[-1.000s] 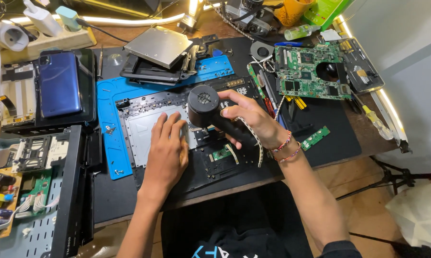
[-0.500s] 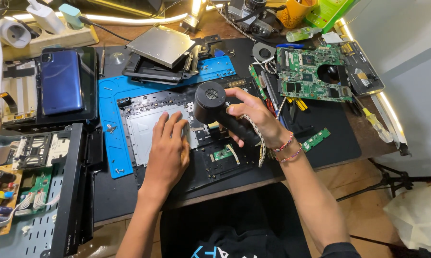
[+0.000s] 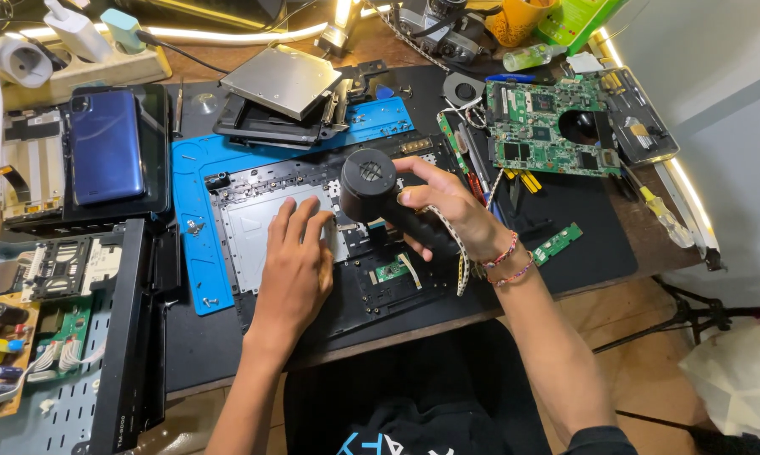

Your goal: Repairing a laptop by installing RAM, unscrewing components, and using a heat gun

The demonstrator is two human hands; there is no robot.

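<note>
An opened black laptop base (image 3: 397,297) with a bare metal keyboard plate (image 3: 249,227) lies on a blue repair mat (image 3: 190,219). My left hand (image 3: 295,270) rests flat on the plate, fingers spread. My right hand (image 3: 447,206) grips a black handheld blower (image 3: 380,194) by its handle, its round rear grille facing up, nozzle held low over the plate just above my left fingertips. A small green circuit board (image 3: 391,270) sits in the base below the blower.
A green motherboard (image 3: 548,126) lies at the right. An optical drive (image 3: 283,80) rests on black panels at the back. A blue phone (image 3: 106,147) lies at the left, above black casings and boards (image 3: 59,337). Screwdrivers (image 3: 662,215) sit by the right edge.
My right hand has moved the blower slightly up and to the right over the plate. My left hand stays flat in about the same place.
</note>
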